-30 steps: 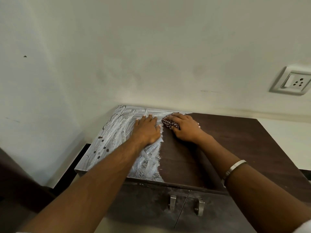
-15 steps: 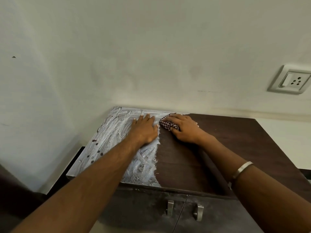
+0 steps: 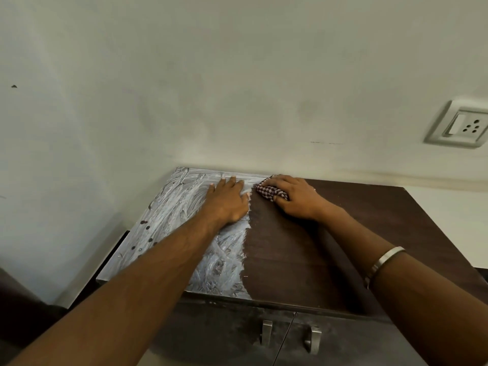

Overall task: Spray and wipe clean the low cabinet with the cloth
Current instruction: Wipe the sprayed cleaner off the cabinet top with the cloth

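Barely shifted, right hand (image 3: pixel 295 198) fingers (image 3: pixel 274 182) still pin cloth (image 3: pixel 269 192) to cabinet (image 3: pixel 369 220).

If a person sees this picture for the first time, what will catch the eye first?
The cabinet top is split: its left half carries smeared white foam, its right half is clean dark wood. At the boundary near the wall, the right hand presses a checked cloth, while the left hand lies flat in the foam.

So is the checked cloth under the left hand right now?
No, the checked cloth is under the fingers of the right hand, while the left hand lies flat on the white-smeared part of the cabinet top.
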Demonstrator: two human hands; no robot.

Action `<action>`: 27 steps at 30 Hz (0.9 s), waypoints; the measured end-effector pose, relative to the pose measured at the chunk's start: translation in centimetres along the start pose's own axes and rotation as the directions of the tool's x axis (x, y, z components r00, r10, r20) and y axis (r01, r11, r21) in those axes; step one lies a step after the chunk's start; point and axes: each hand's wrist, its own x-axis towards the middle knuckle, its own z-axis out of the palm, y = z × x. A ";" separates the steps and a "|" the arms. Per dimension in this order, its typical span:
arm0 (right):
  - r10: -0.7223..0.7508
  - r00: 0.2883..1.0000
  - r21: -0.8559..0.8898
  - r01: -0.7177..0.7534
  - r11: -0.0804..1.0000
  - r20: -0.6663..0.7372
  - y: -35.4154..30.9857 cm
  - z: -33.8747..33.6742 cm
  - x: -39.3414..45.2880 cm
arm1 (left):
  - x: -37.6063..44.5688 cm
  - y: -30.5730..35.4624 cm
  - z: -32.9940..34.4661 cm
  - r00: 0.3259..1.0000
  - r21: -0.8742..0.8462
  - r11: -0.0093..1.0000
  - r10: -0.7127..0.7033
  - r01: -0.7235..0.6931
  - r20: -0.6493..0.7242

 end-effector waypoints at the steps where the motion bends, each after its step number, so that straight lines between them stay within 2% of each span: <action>1: 0.023 1.000 -0.008 -0.023 1.000 -0.002 0.1 -0.3 0.0 | 0.0 0.0 0.0 1.000 0.001 1.000 0.002 -0.002 -0.001; 5: 0.106 0.994 -0.056 -0.105 0.993 0.008 -1.5 -0.7 1.5 | 0.1 0.0 0.1 1.000 0.000 1.000 0.006 -0.006 -0.007; 10: 0.017 1.000 -0.033 -0.017 0.999 -0.004 -1.5 0.1 1.2 | 0.5 0.1 0.1 1.000 0.000 1.000 0.007 -0.006 -0.008; 17: 0.103 0.995 -0.052 -0.102 0.993 0.009 -2.0 -0.8 2.3 | 0.3 0.1 -0.1 1.000 0.006 1.000 0.012 -0.012 -0.006; 23: 0.030 0.999 -0.029 -0.031 0.999 -0.010 -2.4 -0.1 2.0 | 0.9 -0.1 -0.1 1.000 0.020 1.000 0.011 -0.011 -0.003; 27: 0.130 0.991 -0.033 -0.129 0.991 0.013 -0.7 -1.2 2.1 | 0.8 -0.6 -0.2 1.000 0.028 1.000 0.008 -0.008 0.006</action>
